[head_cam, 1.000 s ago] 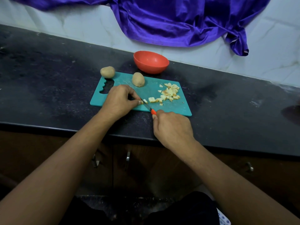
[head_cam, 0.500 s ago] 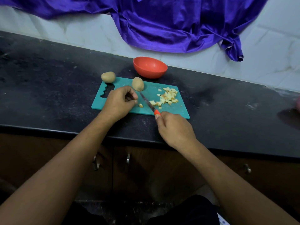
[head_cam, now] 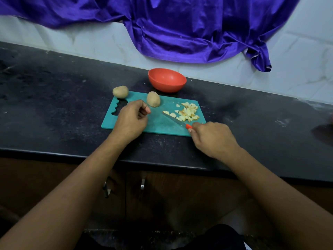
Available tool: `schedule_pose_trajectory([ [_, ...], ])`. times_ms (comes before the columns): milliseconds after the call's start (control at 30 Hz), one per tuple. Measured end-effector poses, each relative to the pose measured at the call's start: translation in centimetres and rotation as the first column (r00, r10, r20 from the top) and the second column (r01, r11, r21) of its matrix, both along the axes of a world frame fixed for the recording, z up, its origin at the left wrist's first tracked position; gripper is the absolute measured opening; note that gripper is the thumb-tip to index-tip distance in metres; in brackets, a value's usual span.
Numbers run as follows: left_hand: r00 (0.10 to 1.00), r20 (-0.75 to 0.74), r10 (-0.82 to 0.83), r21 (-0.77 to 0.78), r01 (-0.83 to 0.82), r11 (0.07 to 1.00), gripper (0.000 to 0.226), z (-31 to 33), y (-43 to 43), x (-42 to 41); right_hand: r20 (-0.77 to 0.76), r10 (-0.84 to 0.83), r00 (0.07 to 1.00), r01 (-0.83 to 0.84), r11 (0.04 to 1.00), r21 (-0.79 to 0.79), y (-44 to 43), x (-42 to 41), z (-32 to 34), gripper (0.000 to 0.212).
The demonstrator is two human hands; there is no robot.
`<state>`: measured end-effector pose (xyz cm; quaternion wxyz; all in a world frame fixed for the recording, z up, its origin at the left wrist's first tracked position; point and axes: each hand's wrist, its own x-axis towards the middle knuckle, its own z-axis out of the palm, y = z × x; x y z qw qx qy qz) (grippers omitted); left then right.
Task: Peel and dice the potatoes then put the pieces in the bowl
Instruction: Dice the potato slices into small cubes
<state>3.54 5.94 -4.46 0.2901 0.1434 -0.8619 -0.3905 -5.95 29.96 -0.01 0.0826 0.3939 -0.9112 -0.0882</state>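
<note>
A teal cutting board [head_cam: 158,126] lies on the black counter. One whole potato [head_cam: 153,99] stands on the board's far side; another potato [head_cam: 120,91] sits at its far left corner. Diced potato pieces [head_cam: 187,112] are heaped on the board's right part. My right hand [head_cam: 213,138] grips the red handle of a knife [head_cam: 175,120], whose blade lies flat on the board and touches the pile. My left hand [head_cam: 132,119] hovers over the board's left half with fingers curled and holding nothing I can see. An empty red bowl [head_cam: 167,79] stands behind the board.
The black counter [head_cam: 54,109] stretches far to the left and right. A purple cloth [head_cam: 180,26] hangs over the white tiled wall behind. Cabinet doors with metal handles [head_cam: 142,184] are below the counter edge.
The knife swept right across the board, pushing the last cut pieces into the pile. My left hand let go of the small piece and drew back a little.
</note>
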Motion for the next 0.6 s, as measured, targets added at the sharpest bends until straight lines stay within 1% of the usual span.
schedule_pose_trajectory([
  [100,1.0,0.003,-0.002,-0.011,0.002,1.0,0.023,0.0,0.0,0.0,-0.001,-0.009,1.0,0.009,1.0,0.014,-0.2,-1.7,-0.2,0.042],
  [267,1.0,0.015,-0.006,-0.027,0.006,1.0,0.025,0.1,0.2,0.1,-0.042,-0.037,0.998,0.037,0.999,-0.008,-1.0,-4.0,-0.5,0.045],
  [400,1.0,0.016,-0.003,-0.032,0.003,0.999,0.025,0.2,0.3,0.1,-0.019,-0.063,0.998,0.063,0.998,-0.001,-1.8,-5.5,-0.2,0.045],
  [533,1.0,0.02,-0.009,-0.036,0.01,0.999,0.025,0.1,0.3,0.1,-0.011,-0.059,0.998,0.058,0.995,-0.079,-1.6,-6.2,-0.3,0.043],
  [600,1.0,0.022,-0.011,-0.035,0.012,0.999,0.025,0.2,0.2,0.1,-0.021,-0.045,0.999,0.042,0.995,-0.091,-1.1,-6.0,-0.4,0.043],
])
